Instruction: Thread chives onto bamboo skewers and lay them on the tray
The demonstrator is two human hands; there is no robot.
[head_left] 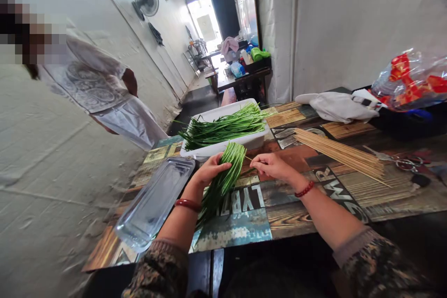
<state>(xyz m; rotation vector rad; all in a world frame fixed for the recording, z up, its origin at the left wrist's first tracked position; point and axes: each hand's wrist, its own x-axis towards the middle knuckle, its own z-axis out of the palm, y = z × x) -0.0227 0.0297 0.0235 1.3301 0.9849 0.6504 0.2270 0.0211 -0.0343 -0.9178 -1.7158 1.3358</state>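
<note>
Patterned sleeves (pixel 155 270) filled my head view's near edge. The left hand (pixel 208 170) wrapped its fingers around a green bunch (pixel 230 165) over the table (pixel 293 200); the right hand (pixel 271 166) pinched a thin stick (pixel 248 158). A white tub (pixel 257 139) blocked the far side; scissors (pixel 407 164) lay right.

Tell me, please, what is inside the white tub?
Long green stalks lie heaped inside the white tub, some reaching past its rim. They hide its bottom; anything beneath cannot be seen.
</note>
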